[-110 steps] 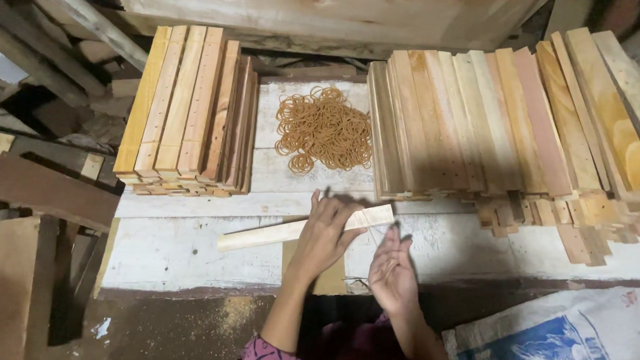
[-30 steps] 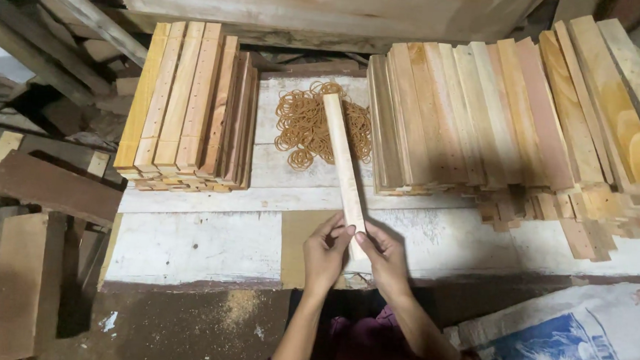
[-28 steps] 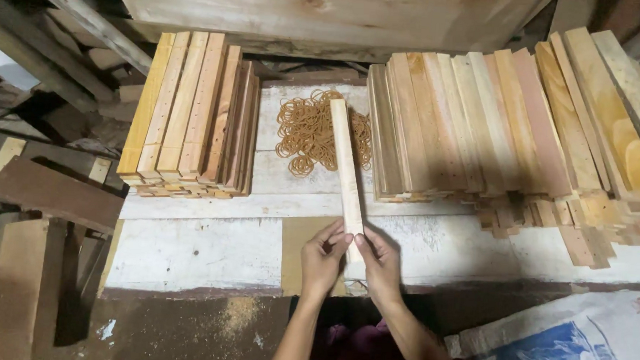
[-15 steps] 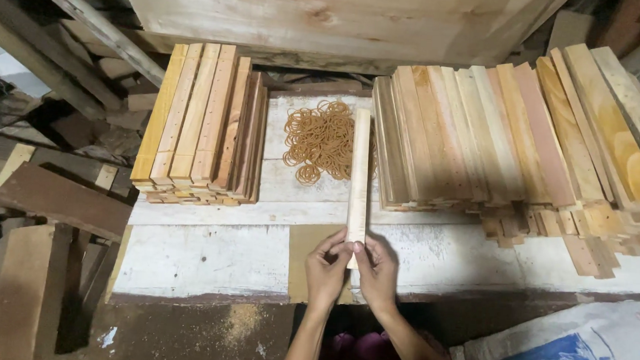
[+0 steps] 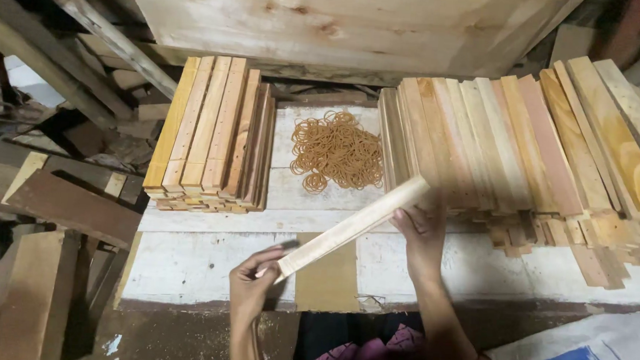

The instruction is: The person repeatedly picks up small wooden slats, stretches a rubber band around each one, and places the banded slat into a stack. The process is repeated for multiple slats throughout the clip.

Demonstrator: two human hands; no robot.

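Slat: a pale wooden slat (image 5: 350, 227) is held above the desk's near middle, slanting from 7 o'clock up to 1 o'clock, one end per hand so its long face is open to view.
Left hand (image 5: 250, 289): its grip is pinched closed on the slat's low end, at 7 o'clock.
Right hand (image 5: 421, 236): its fingers curl closed round the high end, at 1 o'clock.
Cardboard: a tan cardboard square (image 5: 328, 281) lies flat under the slat.
Rubber bands: a loose heap of tan rubber bands (image 5: 336, 151) at 12 o'clock, between the stacks, within reach.
Stacks: bundled slats on edge (image 5: 213, 134) at 10 o'clock; a long leaning row of slats (image 5: 526, 147) at 2 o'clock.
Desk: a white-painted plank desk (image 5: 199, 261) carries it all.
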